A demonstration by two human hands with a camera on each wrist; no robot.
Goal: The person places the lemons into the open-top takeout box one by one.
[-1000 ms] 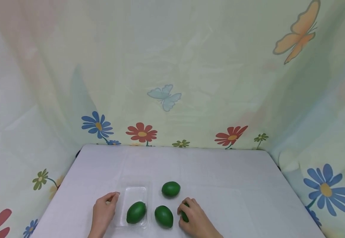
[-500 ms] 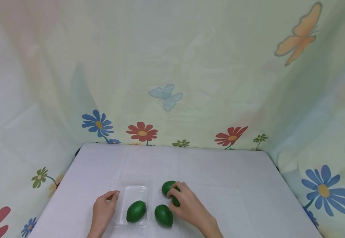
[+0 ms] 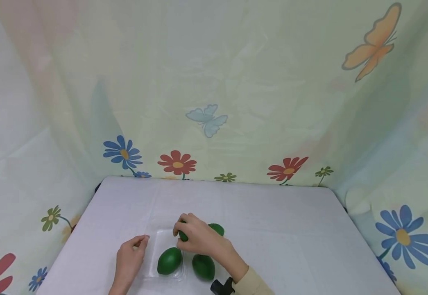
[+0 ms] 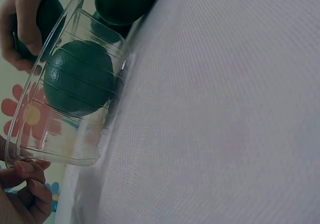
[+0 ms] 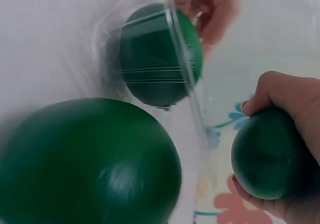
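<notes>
A clear plastic container point(image 3: 162, 239) lies in front of the person, with one green lime point(image 3: 169, 261) inside it. The left hand point(image 3: 129, 258) pinches the container's left rim; in the left wrist view its fingertips point(image 4: 30, 169) meet at the rim's corner. Above the container's far right part, the right hand point(image 3: 200, 237) grips a second lime point(image 5: 267, 156), fingers and thumb curled around it. The right wrist view shows this lime held outside the container wall, higher than the rim.
To the container's right, one lime point(image 3: 204, 267) lies near and another lime point(image 3: 217, 228) lies farther back, partly covered by the right hand. A white cloth covers the table point(image 3: 272, 229). A flowered curtain point(image 3: 250, 102) hangs behind and at both sides.
The right hand has lifted its lime from the right side and carried it left, past the two loose limes, over the container. The left hand has stayed at the rim.
</notes>
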